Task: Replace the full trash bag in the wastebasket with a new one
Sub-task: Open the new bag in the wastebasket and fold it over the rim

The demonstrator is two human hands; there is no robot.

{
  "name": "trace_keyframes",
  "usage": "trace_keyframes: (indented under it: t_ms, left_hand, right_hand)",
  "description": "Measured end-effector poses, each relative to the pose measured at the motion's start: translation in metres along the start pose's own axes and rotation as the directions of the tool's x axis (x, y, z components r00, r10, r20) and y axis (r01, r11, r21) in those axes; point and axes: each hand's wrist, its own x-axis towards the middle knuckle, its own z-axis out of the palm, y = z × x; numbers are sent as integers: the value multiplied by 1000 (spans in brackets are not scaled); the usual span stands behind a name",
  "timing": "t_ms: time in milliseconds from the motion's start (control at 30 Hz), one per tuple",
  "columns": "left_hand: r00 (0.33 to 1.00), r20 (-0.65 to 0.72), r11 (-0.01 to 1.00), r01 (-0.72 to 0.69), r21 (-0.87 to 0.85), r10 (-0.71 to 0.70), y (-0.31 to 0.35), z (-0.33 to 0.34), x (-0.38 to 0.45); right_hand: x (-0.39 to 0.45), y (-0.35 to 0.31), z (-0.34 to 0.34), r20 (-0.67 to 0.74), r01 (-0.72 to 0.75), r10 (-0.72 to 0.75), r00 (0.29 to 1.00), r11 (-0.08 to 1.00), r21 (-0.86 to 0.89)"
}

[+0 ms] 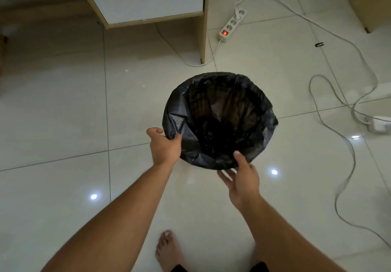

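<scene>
1. Two hands work the black trash bag (220, 113) lining the wastebasket on the tiled floor (63, 102): the left hand (165, 144) pinches the folded-over rim; the right hand (243, 178) is wide, thumb on the rim.
2. The film looks thin, soft and slippery; the bunched rim seems the best hold.
3. Dark contents are indistinct.

one head-worn view looks steeply down, close above the floor (63, 106).

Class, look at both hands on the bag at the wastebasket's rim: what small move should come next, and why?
Probably smooth the bag down at the near rim with the right hand. The left hand already grips the folded-over edge, while the right hand's thumb only rests on it where the plastic looks bunched.
</scene>
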Motion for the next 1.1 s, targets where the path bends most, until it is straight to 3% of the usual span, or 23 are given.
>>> trace_keyframes:
  t_ms: [67,167,267,333,433,533,633,800,933,1100]
  left_hand:
    - [998,32,998,-55,28,54,7,3,-2]
    - [962,80,915,-273,297,261,14,-5,1]
    - [764,191,552,-592,587,616,18,-21,13]
    - [643,351,374,-717,588,681,24,-25,22]
    - [519,528,263,-834,485,672,39,-17,30]
    - [508,525,309,-852,421,683,51,-11,30]
    - [509,527,368,-859,355,680,64,-12,28]
    - [579,511,423,-815,396,636,75,-16,29]
    - [637,483,468,-770,434,601,63,-17,22]
    - [647,337,497,-751,434,684,52,-12,7]
  right_hand:
    - [11,-21,13,-35,66,-65,997,998,9]
    - [25,-53,23,-47,127,-132,990,987,-99]
    - [40,-86,29,-49,158,-169,984,971,-179]
    - [48,-105,33,4,154,-157,988,970,-187]
    - [49,-125,42,104,128,-115,988,983,-131]
    - [48,-129,44,153,167,-159,975,985,-47]
    - [48,-121,37,160,359,-330,930,906,-223]
    - [44,-98,36,438,530,-356,826,755,-385]
    - [32,-72,50,353,577,-461,815,582,-573]
    - [24,-46,65,315,591,-520,794,538,-601]
